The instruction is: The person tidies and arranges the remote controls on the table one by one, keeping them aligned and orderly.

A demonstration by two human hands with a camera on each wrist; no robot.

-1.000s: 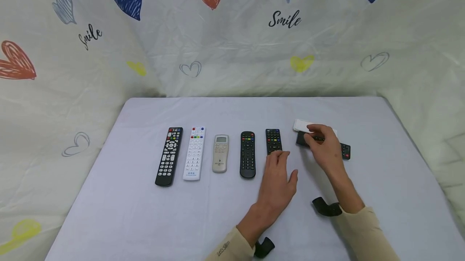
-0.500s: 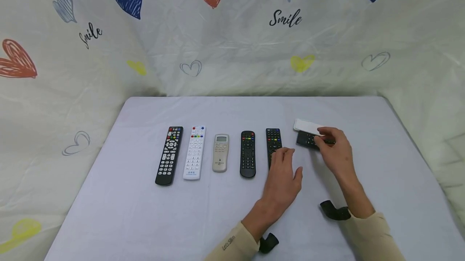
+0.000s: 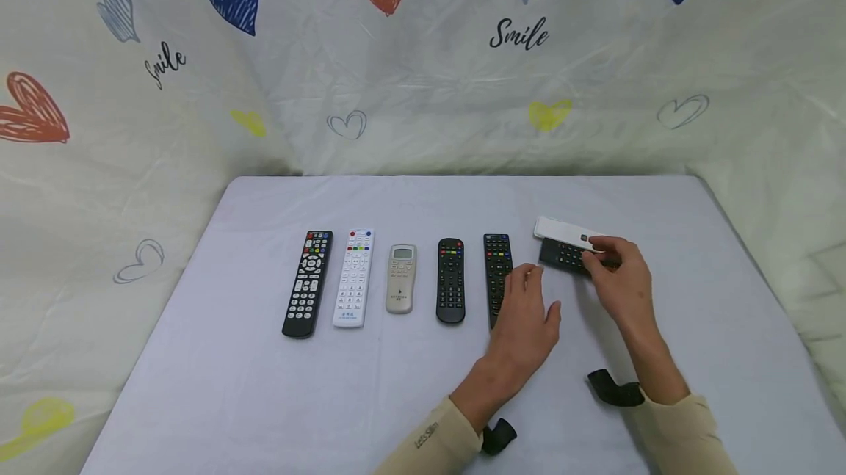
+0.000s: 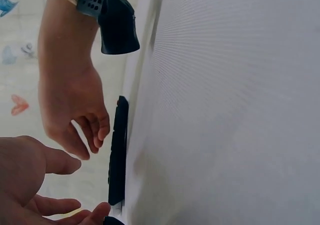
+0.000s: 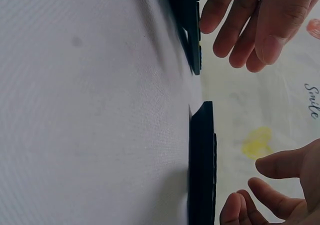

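Sliding rightward over the last second, your right hand (image 3: 617, 277) now curls its fingers over the far end of the dark remote (image 3: 567, 256) lying crosswise against the white remote (image 3: 560, 229), uncovering the remote's near end. Your left hand (image 3: 525, 313) has crept forward, fingers relaxed and holding nothing, fingertips touching the last remote in the row (image 3: 498, 269), just left of your right hand.
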